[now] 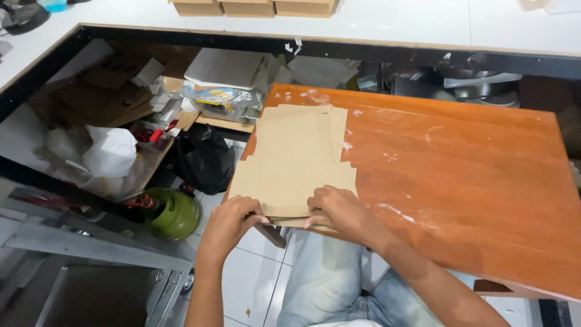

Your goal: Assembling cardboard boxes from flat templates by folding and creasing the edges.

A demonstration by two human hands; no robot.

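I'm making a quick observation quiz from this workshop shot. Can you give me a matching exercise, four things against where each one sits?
Things:
1. flat cardboard sheets
2. green gas cylinder
3. black plastic bag
4. brown boxes

Places:
A. on the white counter at the top
B. on the floor, left of the left hand
C. on the wooden table, under both hands
D. beside the table's far left corner

Pairs: 1-C, 2-B, 3-D, 4-A

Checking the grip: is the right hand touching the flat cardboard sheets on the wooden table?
Touching. The head view shows the right hand pressing its fingers onto the near edge of the cardboard sheets, no gap visible.
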